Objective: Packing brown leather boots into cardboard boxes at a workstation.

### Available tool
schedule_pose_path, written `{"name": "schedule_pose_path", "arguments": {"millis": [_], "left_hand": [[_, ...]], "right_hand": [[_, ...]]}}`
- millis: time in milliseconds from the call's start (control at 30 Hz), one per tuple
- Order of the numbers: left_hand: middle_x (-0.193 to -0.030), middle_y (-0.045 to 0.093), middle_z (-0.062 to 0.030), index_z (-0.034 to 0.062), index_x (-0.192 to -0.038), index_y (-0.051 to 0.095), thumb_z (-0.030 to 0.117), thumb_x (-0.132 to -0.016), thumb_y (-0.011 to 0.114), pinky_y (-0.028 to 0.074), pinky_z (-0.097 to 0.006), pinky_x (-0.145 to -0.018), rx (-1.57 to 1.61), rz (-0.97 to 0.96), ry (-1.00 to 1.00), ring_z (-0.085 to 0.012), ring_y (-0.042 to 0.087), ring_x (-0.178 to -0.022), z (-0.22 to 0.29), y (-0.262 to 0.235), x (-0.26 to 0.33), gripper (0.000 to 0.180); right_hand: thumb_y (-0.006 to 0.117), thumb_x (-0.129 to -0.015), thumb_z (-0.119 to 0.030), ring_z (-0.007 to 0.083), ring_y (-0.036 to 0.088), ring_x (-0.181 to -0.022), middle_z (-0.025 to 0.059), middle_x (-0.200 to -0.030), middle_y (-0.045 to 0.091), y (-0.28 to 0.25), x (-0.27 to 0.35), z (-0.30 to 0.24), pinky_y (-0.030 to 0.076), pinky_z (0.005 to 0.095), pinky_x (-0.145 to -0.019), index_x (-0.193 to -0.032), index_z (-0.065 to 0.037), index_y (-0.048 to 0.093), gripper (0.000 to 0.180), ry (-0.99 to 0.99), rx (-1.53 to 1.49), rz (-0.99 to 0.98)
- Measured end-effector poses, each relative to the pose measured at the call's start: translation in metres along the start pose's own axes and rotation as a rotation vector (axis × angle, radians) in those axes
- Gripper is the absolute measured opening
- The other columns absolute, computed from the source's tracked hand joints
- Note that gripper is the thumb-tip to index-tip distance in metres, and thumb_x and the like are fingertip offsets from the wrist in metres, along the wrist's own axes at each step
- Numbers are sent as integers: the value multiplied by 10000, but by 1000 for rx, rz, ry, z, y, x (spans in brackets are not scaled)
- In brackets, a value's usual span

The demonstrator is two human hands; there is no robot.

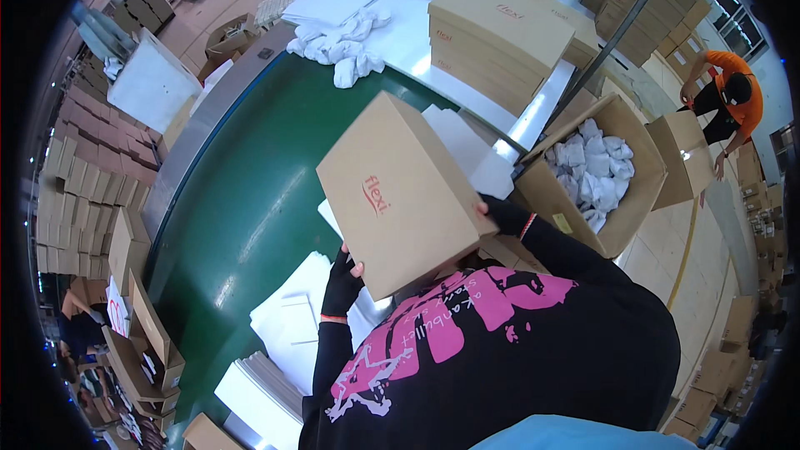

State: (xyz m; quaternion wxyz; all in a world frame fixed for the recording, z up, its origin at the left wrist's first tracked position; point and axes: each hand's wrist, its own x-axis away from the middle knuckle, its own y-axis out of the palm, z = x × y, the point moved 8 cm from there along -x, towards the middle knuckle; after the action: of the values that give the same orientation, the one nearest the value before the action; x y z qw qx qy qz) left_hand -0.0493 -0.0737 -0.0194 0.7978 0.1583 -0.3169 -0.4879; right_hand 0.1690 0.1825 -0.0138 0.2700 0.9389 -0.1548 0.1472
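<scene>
A brown cardboard box (pixel 417 175) with a red logo on its top is held tilted above the green belt, between my two hands. My left hand (pixel 343 277), in a black fingerless covering, grips its near left corner. On the right side, my right hand (pixel 502 217) clasps the box near its edge, with most fingers hidden. White paper sheets (pixel 292 310) lie below my left hand, beside a stack of white sheets (pixel 265 396). To the right of my right hand stands an open carton (pixel 643 200) full of crumpled white paper wads (pixel 596 167).
The green belt (pixel 242 192) curves along the left with a metal rim (pixel 200 125). More paper wads (pixel 346 42) and stacked brown boxes (pixel 492 50) sit at the far end. A slanted pole (pixel 612 37) rises behind the carton. A person in orange (pixel 742 112) bends at the right.
</scene>
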Motion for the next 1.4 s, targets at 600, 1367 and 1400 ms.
{"name": "schedule_pose_path", "arguments": {"millis": [600, 1367, 1400], "left_hand": [[-1072, 516, -167, 51, -1281, 232, 165, -794, 730, 588, -383, -678, -125, -107, 433, -251, 590, -953, 128, 441, -330, 705], [-809, 613, -3, 139, -1209, 495, 268, -833, 657, 429, -276, -436, -237, 465, -165, -107, 553, -584, -53, -132, -25, 429], [-823, 606, -8, 166, -1203, 488, 243, -855, 625, 433, -281, -434, -201, 570, -113, -109, 548, -573, -28, -172, 25, 382]], "right_hand": [[524, -928, -489, 196, 435, -1127, 74, -1350, 413, -285, 46, -317, 387, 330, -951, -1424, -103, 323, 660, -648, -147, 727], [622, -894, -133, 138, 614, -861, 51, -981, 637, -10, -92, -21, 495, 273, -727, -1156, -41, 585, 280, -51, 542, -54], [636, -876, -118, 124, 620, -862, 60, -968, 650, 45, -94, -31, 486, 261, -735, -1121, -24, 602, 265, -120, 709, -113]]}}
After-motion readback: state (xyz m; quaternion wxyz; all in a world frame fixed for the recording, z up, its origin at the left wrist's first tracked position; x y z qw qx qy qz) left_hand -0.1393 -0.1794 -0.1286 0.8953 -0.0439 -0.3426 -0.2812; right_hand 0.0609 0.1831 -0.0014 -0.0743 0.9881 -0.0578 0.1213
